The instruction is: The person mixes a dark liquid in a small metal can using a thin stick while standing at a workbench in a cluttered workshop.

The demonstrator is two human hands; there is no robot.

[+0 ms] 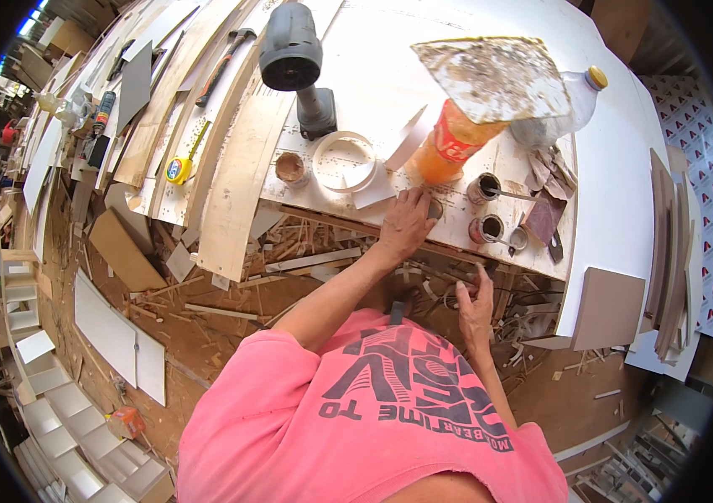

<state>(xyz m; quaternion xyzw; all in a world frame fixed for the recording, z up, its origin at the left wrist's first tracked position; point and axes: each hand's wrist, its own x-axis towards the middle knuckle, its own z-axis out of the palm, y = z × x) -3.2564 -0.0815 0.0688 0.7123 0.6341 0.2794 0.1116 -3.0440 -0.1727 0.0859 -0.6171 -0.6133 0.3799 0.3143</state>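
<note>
Left hand point(407, 222) is flat on the near edge of the white worktop point(616, 193), fingers spread, beside the orange bottle point(449, 141). Right hand point(474, 306) hangs lower, pinching something small, can't tell what.

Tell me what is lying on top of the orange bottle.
A wide putty knife blade, crusted with dried filler, rests across the orange bottle. It covers the bottle's top, so no cap is visible.
</note>
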